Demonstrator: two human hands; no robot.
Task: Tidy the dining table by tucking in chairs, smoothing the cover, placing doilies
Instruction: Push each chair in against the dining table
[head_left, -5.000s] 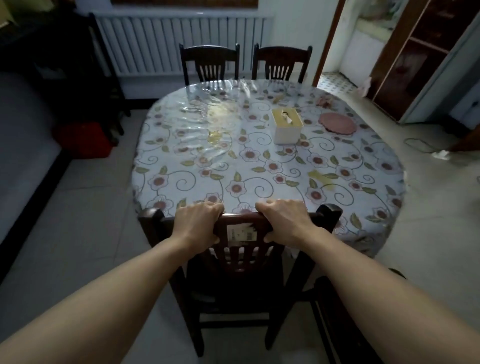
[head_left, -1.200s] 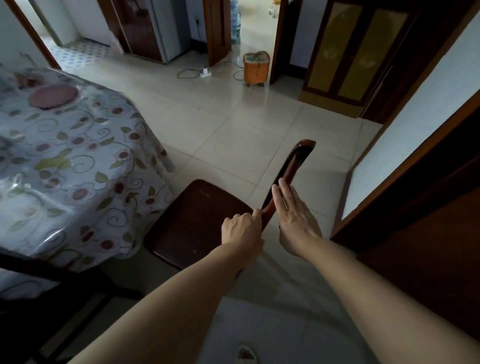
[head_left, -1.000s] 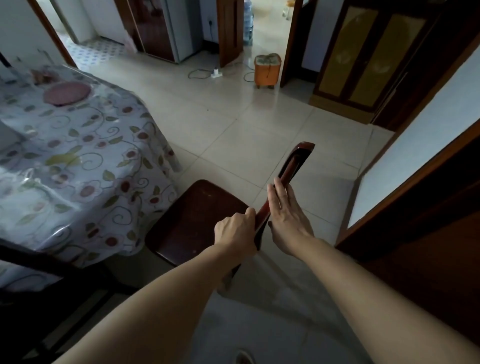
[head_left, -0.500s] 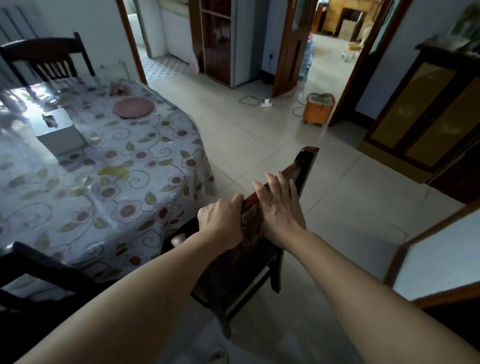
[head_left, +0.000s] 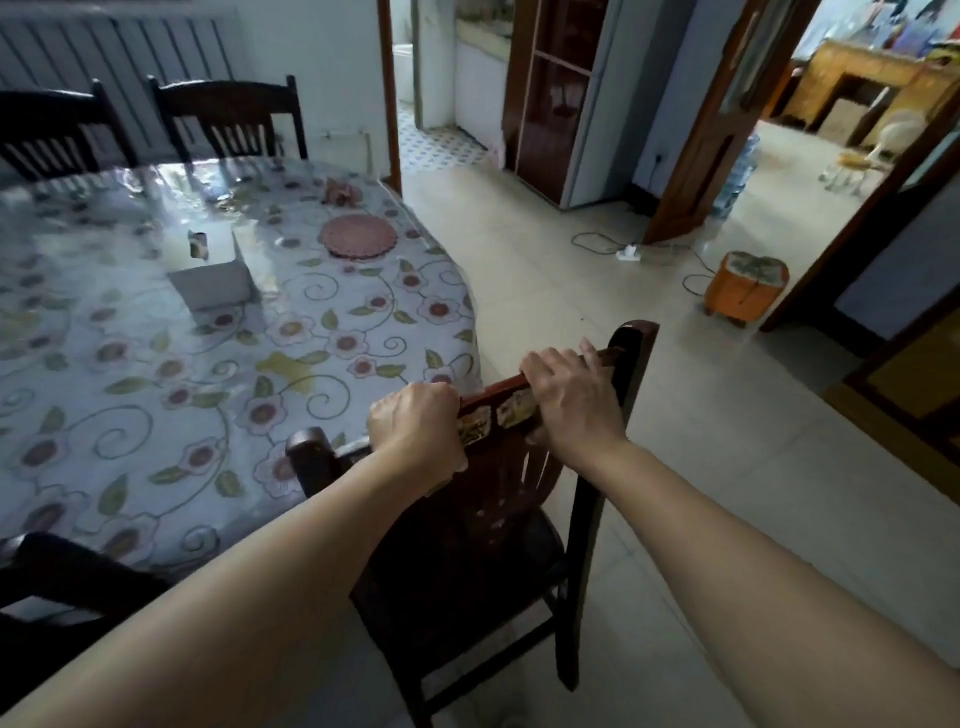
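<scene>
- At the centre of the frame, the left hand (head_left: 415, 434) has its fingers curled over the top rail of a dark wooden chair (head_left: 483, 530), gripping it.
- Just to the right, the right hand (head_left: 571, 402) grips the same rail, fingers wrapped over the top and thumb on the near side.
- The chair stands with its back toward the camera, at the right edge of the table (head_left: 156, 493); its left post overlaps the table's rim.
- A flowered cover (head_left: 130, 374) under a clear, shiny sheet spreads over the table across the left half of the frame.
- On it, toward the upper middle, lies a round pink doily (head_left: 358, 237); to its left stands a pale tissue box (head_left: 210, 270).
- Two more dark chairs (head_left: 228, 117) stand at the far side of the table, upper left, before a radiator (head_left: 104, 52).
- At the lower left edge, part of another dark chair (head_left: 62, 577) shows.
- On the tiled floor, right of centre, sits an orange stool (head_left: 745, 288).
</scene>
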